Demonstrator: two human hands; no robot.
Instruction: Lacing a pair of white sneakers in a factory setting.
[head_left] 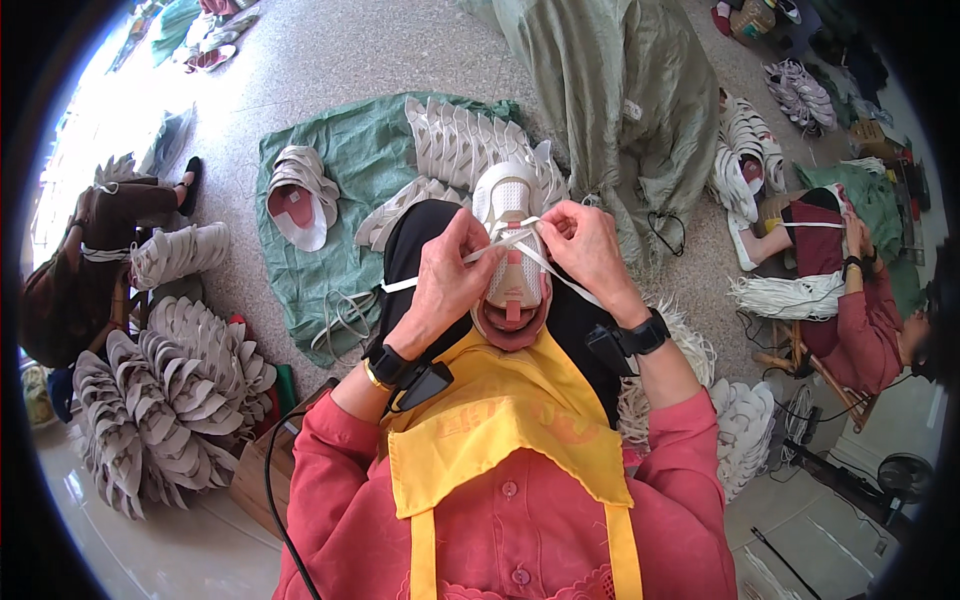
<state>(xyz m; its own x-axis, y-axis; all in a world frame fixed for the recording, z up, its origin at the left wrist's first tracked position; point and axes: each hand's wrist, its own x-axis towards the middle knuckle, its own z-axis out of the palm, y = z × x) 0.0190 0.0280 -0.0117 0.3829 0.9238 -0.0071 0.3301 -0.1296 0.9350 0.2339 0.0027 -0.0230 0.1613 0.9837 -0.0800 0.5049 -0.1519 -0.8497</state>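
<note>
A white and beige shoe upper with pink trim [513,285] rests on my lap between my knees, its toe pointing away from me. A white shoelace [400,286] crosses over the shoe's lacing area, with its ends trailing out to both sides. My left hand [450,265] pinches the lace at the left of the shoe's tongue. On the other side, my right hand [588,250] grips the lace between thumb and fingers, just right of the shoe. Both hands are close together above the shoe. A yellow apron [500,410] covers my front.
Ahead lies a green sheet [285,250] bearing shoe uppers [450,140] in rows and a small stack [303,195] at left. A large green sack [620,110] stands beyond. Piled uppers [165,400] sit to my left. Seated co-workers [850,310] are at right and left; white laces [785,295] hang nearby.
</note>
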